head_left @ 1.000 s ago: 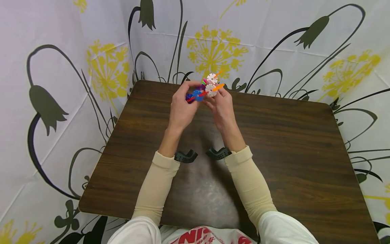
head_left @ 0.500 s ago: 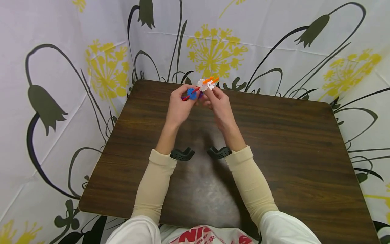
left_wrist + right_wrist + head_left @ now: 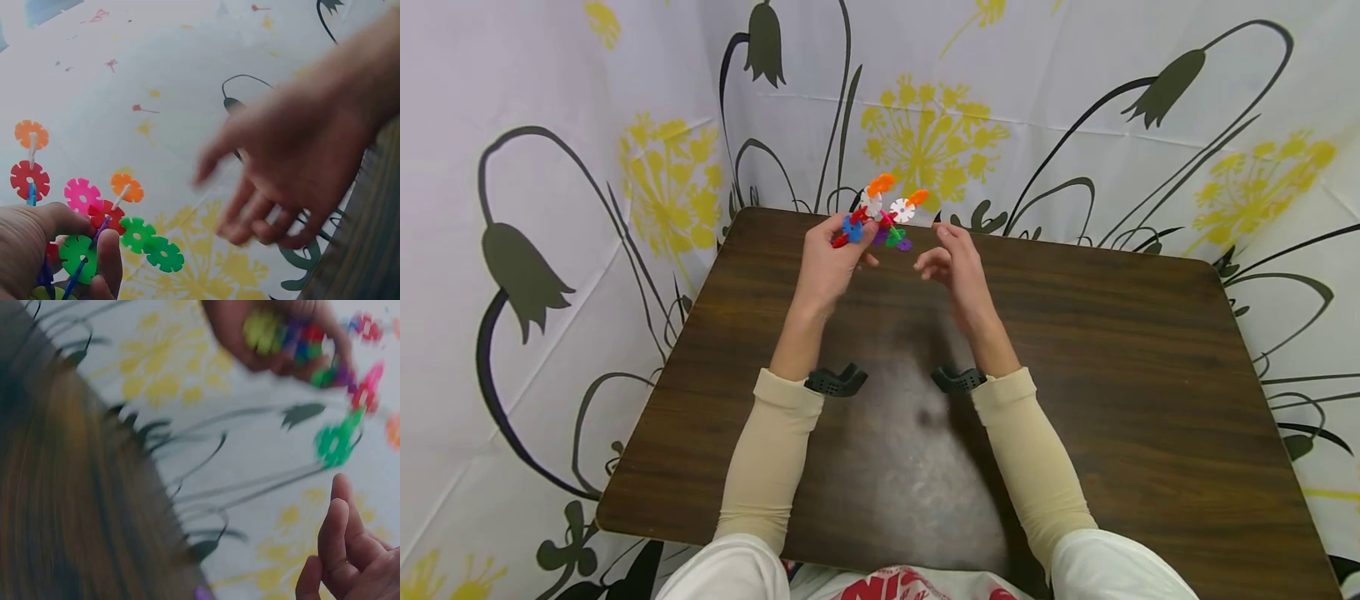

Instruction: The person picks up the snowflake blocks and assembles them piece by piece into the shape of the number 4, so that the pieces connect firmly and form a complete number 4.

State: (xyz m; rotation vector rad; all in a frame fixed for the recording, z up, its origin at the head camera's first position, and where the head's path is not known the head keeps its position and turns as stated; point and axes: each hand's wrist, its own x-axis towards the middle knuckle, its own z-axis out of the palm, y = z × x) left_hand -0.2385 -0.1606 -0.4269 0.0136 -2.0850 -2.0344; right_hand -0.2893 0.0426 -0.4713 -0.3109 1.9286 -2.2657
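My left hand (image 3: 826,265) grips a construction of slotted plastic interlocking discs (image 3: 895,237) above the table's far edge. In the left wrist view its thumb and fingers close around a green disc (image 3: 76,255), and orange, red, pink and green discs branch outward. Part of the construction is hidden by the hand. My right hand (image 3: 961,265) hangs in the air to the right, apart from the discs, its fingers loosely bent with nothing between them. In the right wrist view a green disc (image 3: 333,445) at the construction's end lies above the right fingertips.
A dark wood-grain table (image 3: 1112,375) extends beneath both forearms. A white curtain (image 3: 1075,50) printed with flowers surrounds its far side and left side. A small purple object (image 3: 202,593) shows at the bottom of the right wrist view; its kind is unclear.
Both hands were on the construction earlier. The right hand has let go and moved right, while the left hand has shifted slightly left with the discs, which are now turned and spread out.
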